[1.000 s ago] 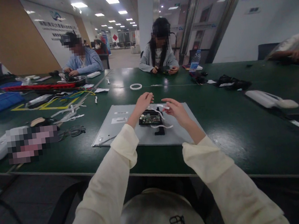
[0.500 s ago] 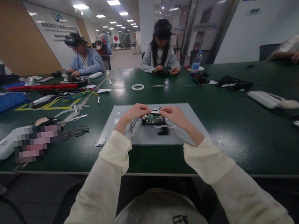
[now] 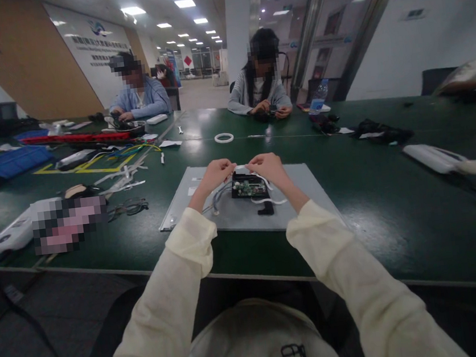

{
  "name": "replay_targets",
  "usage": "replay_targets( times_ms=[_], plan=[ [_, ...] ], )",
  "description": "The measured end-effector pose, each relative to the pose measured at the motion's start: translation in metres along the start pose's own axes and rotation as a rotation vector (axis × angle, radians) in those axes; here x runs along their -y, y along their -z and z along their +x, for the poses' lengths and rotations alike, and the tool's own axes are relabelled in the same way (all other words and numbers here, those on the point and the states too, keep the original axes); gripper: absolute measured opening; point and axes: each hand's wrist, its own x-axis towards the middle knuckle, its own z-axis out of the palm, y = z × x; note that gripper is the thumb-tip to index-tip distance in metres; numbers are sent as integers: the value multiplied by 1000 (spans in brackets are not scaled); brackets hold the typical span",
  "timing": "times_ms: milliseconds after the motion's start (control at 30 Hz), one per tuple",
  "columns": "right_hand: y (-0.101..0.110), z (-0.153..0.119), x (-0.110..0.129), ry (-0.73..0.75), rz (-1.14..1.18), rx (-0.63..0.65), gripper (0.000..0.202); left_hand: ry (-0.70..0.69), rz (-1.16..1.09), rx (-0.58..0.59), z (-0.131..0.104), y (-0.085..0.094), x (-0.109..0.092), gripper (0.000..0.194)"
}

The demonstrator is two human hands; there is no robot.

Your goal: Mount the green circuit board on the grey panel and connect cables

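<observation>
Hard to make out the fine stuff here. The fingertips of both hands bunch up right at the far edge of the circuit board (image 3: 249, 187), and whatever sits between them is tiny and partly covered by the knuckles. Looks like a white ribbon strip (image 3: 242, 169) runs between the two hands, but where it ends I can't tell.

Left hand (image 3: 217, 174): fingers curled in, grip pressed together on the left end of that strip, just left of the board. Right hand (image 3: 269, 169): same deal, fingers pinched on the right end, just over the board's far right corner. Both wrists hang above the grey panel (image 3: 304, 194), not resting on it.

The board lies on the panel, about mid-panel, with grey wires (image 3: 215, 197) looping off its left side and another white strip (image 3: 272, 201) curling off its right. A small black block (image 3: 267, 209) sits just near of the board. The panel lies flat on the green worktop (image 3: 370, 209).

Further off: a white ring (image 3: 223, 138) on the worktop beyond the panel, glasses (image 3: 127, 208) to the left, and two other people seated at the far side. A sleeve at far right is cut off by the frame.
</observation>
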Motion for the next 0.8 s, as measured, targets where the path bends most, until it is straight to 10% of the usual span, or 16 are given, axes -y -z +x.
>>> replay_targets(
  times_ms=[800],
  plan=[
    [-44,3,-2,-88,-366,57,20,155,653,-84,1,-18,36,27]
  ],
)
